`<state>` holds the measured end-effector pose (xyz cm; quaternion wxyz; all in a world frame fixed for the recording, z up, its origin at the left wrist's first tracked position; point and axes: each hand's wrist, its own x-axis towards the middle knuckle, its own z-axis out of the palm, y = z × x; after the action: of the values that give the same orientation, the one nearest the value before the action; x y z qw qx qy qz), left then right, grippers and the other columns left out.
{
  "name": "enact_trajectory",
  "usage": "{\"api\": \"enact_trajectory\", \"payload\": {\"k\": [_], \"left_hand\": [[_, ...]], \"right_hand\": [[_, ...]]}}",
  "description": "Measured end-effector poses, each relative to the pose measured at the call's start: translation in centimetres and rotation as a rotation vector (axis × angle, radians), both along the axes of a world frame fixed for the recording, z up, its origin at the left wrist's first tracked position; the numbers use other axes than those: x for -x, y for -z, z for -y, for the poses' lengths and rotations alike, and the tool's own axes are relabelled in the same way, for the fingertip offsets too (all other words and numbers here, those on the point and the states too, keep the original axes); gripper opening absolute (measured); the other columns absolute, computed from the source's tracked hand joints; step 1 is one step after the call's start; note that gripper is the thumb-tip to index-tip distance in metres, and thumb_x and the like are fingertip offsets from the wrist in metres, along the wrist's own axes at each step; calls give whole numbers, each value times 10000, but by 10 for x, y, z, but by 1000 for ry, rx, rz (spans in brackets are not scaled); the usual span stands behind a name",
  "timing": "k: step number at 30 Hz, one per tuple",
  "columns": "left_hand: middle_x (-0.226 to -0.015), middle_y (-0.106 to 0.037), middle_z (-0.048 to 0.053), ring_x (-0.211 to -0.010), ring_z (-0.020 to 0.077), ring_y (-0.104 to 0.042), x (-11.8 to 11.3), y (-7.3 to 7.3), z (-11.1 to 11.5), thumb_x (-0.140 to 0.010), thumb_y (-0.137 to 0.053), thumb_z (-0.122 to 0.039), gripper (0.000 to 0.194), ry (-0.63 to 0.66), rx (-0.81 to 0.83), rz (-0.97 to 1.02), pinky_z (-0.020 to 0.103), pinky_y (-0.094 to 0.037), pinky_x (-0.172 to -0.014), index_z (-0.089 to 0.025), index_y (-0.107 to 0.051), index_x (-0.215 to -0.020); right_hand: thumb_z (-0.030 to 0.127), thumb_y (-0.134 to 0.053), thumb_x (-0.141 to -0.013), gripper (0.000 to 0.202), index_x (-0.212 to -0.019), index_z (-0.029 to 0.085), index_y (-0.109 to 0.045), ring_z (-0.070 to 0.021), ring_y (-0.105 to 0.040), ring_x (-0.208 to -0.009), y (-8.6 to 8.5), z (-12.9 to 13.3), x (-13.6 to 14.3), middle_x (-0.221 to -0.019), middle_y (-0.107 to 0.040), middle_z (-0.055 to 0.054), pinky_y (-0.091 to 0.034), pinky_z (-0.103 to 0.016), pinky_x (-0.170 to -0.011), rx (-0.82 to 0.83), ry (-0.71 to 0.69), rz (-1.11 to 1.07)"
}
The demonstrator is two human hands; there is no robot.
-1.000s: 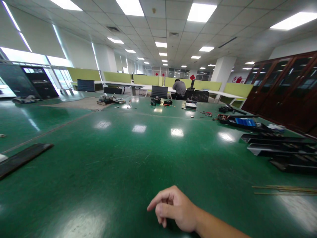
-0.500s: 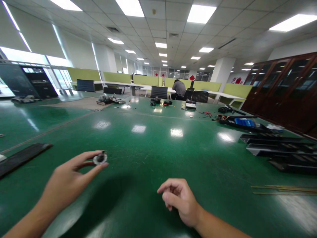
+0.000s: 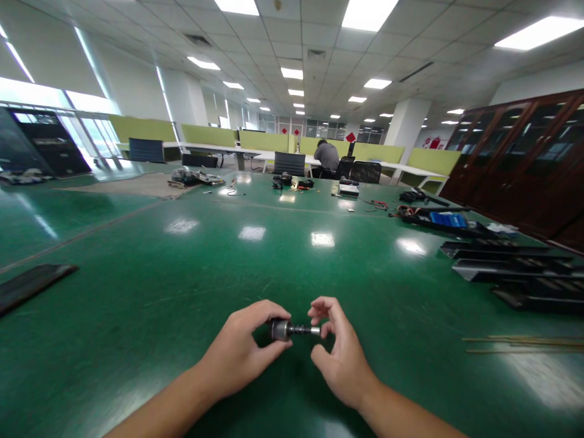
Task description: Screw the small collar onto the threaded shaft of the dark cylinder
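Observation:
A small metal part [image 3: 280, 330] with a wide dark cylinder and a thin ridged shaft lies sideways above the green table [image 3: 205, 261]. My left hand [image 3: 246, 344] grips its wide end between thumb and fingers. The shaft points right, its bright tip close to the fingers of my right hand [image 3: 340, 353]. That hand is curved around the tip with thumb and fingers apart; whether a finger touches the tip cannot be made out.
Black metal channels [image 3: 506, 271] and thin yellowish rods [image 3: 524, 345] lie at the right. A dark flat bar [image 3: 31, 286] is at the left. Tools and electronics [image 3: 292, 182] line the far edge. A person [image 3: 327, 156] sits beyond.
My left hand has moved right with the metal part, turning it so its shaft shows. My right hand has opened its fingers beside the tip. The view has shifted slightly.

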<state>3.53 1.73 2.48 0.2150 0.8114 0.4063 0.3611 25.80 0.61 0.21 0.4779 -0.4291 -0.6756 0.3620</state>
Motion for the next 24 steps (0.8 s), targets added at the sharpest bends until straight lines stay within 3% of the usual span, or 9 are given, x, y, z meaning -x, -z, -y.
{"api": "enact_trajectory", "payload": {"k": [8, 13, 17, 24], "left_hand": [[-1056, -695, 65, -947, 169, -661, 18, 13, -4, -852, -699, -163, 343, 225, -45, 28, 296, -533, -840, -238, -661, -1185], [-1050, -715, 18, -934, 146, -673, 16, 15, -2, -822, -738, -166, 413, 190, -75, 65, 276, -526, -843, -267, -636, -1209], [-1018, -724, 0, -904, 133, -684, 16, 15, 0, -800, -762, -171, 393, 134, -92, 93, 262, -527, -829, -255, -642, -1164], [-969, -742, -8, -862, 129, -703, 13, 19, 0, -803, -771, -193, 332, 170, -116, 77, 250, -539, -791, -248, -670, -1115]], "right_hand": [[-41, -529, -606, 577, -1122, 204, -604, -184, -565, -837, -8, -1, 4, -947, -607, -22, -452, -300, -745, -70, -119, 245], [-1, -615, -657, 542, -1156, 210, -611, -209, -584, -887, -12, 3, 7, -991, -619, -34, -473, -330, -808, -89, -194, 291], [70, -698, -711, 416, -1102, 203, -648, -209, -594, -861, -16, 4, 8, -948, -626, -32, -465, -325, -765, -81, -145, 319], [104, -700, -769, 261, -1013, 196, -704, -192, -615, -794, -15, 5, 6, -856, -644, -23, -462, -310, -722, -101, -139, 307]]}}
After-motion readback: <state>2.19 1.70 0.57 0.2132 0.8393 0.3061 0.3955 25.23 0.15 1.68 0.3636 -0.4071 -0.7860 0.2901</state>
